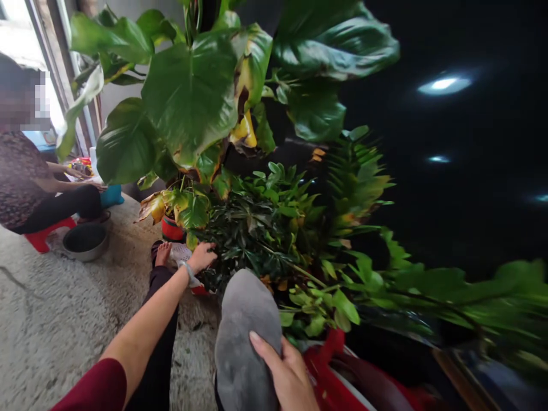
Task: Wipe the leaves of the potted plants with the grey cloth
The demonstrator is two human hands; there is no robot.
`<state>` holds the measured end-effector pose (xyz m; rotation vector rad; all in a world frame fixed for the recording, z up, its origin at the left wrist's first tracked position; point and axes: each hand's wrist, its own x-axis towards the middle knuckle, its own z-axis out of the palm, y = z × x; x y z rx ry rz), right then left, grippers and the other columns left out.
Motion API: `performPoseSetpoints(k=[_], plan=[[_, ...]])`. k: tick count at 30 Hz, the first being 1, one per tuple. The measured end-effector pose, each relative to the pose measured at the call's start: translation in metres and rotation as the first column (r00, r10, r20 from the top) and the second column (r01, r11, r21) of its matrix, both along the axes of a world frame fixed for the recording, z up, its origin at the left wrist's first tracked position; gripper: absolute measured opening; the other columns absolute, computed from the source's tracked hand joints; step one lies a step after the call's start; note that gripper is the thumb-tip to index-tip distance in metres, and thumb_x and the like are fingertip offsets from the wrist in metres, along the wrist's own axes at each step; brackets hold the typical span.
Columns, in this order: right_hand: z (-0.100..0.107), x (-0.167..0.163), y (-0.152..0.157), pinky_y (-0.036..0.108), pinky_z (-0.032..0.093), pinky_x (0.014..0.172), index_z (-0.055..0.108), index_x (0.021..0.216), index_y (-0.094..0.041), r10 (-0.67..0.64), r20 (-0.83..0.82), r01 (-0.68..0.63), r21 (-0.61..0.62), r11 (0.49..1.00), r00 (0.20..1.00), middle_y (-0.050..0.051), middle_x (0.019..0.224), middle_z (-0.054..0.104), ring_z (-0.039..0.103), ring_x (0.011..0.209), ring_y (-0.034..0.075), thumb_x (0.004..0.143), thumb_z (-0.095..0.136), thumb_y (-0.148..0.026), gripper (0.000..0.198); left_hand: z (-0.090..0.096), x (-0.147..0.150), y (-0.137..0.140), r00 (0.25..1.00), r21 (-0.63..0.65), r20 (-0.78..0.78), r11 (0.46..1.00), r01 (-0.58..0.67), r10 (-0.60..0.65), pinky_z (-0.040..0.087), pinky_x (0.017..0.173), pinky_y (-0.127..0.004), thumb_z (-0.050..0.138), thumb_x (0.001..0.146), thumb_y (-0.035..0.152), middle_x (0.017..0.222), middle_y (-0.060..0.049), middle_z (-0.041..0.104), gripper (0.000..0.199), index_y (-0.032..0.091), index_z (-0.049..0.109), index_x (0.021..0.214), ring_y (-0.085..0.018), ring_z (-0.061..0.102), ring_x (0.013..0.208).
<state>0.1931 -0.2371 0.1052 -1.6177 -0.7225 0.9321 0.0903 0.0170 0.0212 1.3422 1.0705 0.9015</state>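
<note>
My left hand (202,258) reaches forward to the edge of a low, dark-leaved bush (244,228). Its fingers look loosely bent and apart, with nothing visible in them; whether they touch the leaves I cannot tell. A pale band circles that wrist. In my right hand (287,371) is a grey, soft-looking slipper-shaped piece (246,325), long and rounded at the far end. The thumb lies on its top face, and the other fingers are partly hidden at its right side. Just below my left hand shows part of a red container (199,290).
Large-leaved plants (192,97) rise ahead, one above a red pot (172,228). At left a person (21,171) sits on a red stool (49,231) beside a dark basin (85,242). A red bag (331,371) stands at lower right, below leafy branches (342,302).
</note>
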Motion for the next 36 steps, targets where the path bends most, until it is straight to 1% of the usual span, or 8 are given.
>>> performPoseSetpoints(k=[5, 9, 14, 21, 25, 29, 33, 36], plan=[[0.034, -0.003, 0.060, 0.037, 0.056, 0.075, 0.075, 0.084, -0.020, -0.024, -0.049, 0.032, 0.172, 0.985, 0.999, 0.008, 0.085, 0.077, 0.071, 0.082, 0.031, 0.055, 0.081, -0.045, 0.039, -0.038, -0.010, -0.034, 0.958, 0.013, 0.223, 0.984, 0.180, -0.178, 0.049, 0.073, -0.027, 0.061, 0.069, 0.016, 0.098, -0.005, 0.063, 0.048, 0.014, 0.065, 0.117, -0.017, 0.056, 0.082], [0.003, -0.021, 0.108, 0.038, 0.054, 0.078, 0.073, 0.081, -0.017, 0.021, -0.179, -0.001, 0.114, 0.993, 0.984, 0.008, 0.081, 0.077, 0.070, 0.083, 0.030, 0.050, 0.081, -0.042, 0.041, -0.038, -0.018, -0.049, 0.920, -0.022, 0.363, 0.986, 0.168, -0.149, 0.048, 0.083, -0.033, 0.072, 0.069, 0.023, 0.090, -0.009, 0.069, 0.030, 0.016, 0.071, 0.098, -0.023, 0.058, 0.091], [-0.031, -0.030, 0.059, 0.039, 0.054, 0.076, 0.075, 0.086, -0.016, 0.035, -0.153, -0.054, -0.123, 0.991, 0.988, 0.009, 0.087, 0.077, 0.069, 0.087, 0.032, 0.054, 0.080, -0.046, 0.044, -0.043, -0.023, -0.039, 0.902, 0.005, 0.382, 0.976, 0.217, -0.202, 0.047, 0.087, -0.036, 0.074, 0.062, 0.027, 0.090, -0.006, 0.069, 0.035, 0.014, 0.071, 0.095, -0.023, 0.059, 0.090], [0.037, -0.016, 0.088, 0.034, 0.052, 0.074, 0.074, 0.089, -0.017, 0.144, -0.015, -0.138, 0.204, 0.969, 0.989, 0.007, 0.084, 0.076, 0.068, 0.080, 0.026, 0.061, 0.079, -0.046, 0.041, -0.046, -0.023, -0.045, 0.910, 0.048, 0.362, 0.978, 0.201, -0.204, 0.048, 0.081, -0.033, 0.070, 0.065, 0.027, 0.087, -0.008, 0.068, 0.023, 0.012, 0.072, 0.083, -0.022, 0.057, 0.082], [0.008, -0.018, 0.117, 0.037, 0.052, 0.075, 0.074, 0.081, -0.016, 0.055, -0.139, -0.040, 0.109, 0.993, 0.989, 0.008, 0.080, 0.076, 0.068, 0.081, 0.029, 0.051, 0.079, -0.043, 0.041, -0.044, -0.021, -0.052, 0.895, 0.010, 0.416, 0.985, 0.173, -0.161, 0.048, 0.085, -0.036, 0.073, 0.065, 0.029, 0.089, -0.009, 0.071, 0.026, 0.014, 0.072, 0.086, -0.026, 0.059, 0.092], [-0.025, -0.027, 0.068, 0.037, 0.054, 0.074, 0.076, 0.083, -0.016, 0.075, -0.168, -0.086, -0.060, 0.994, 0.983, 0.008, 0.082, 0.077, 0.070, 0.083, 0.031, 0.054, 0.079, -0.046, 0.041, -0.051, -0.024, -0.047, 0.907, 0.020, 0.390, 0.986, 0.166, -0.160, 0.046, 0.090, -0.036, 0.073, 0.062, 0.025, 0.094, -0.007, 0.070, 0.034, 0.014, 0.072, 0.093, -0.026, 0.059, 0.099], [0.012, -0.013, 0.028, 0.037, 0.055, 0.072, 0.075, 0.085, -0.017, 0.096, -0.213, -0.098, -0.002, 0.995, 0.972, 0.007, 0.080, 0.077, 0.071, 0.075, 0.028, 0.055, 0.081, -0.047, 0.043, -0.061, -0.025, -0.040, 0.915, -0.010, 0.363, 0.981, 0.196, -0.179, 0.048, 0.077, -0.030, 0.068, 0.060, 0.021, 0.091, -0.005, 0.067, 0.047, 0.014, 0.070, 0.107, -0.018, 0.058, 0.082], [0.046, 0.014, 0.049, 0.036, 0.055, 0.069, 0.074, 0.085, -0.018, -0.159, -0.164, 0.180, 0.124, 0.976, 0.974, 0.005, 0.077, 0.076, 0.070, 0.073, 0.027, 0.052, 0.082, -0.044, 0.043, -0.068, -0.021, -0.040, 0.921, -0.091, 0.353, 0.973, 0.212, -0.167, 0.045, 0.064, -0.025, 0.066, 0.060, 0.018, 0.081, -0.001, 0.063, 0.064, 0.014, 0.062, 0.123, -0.011, 0.054, 0.065]])
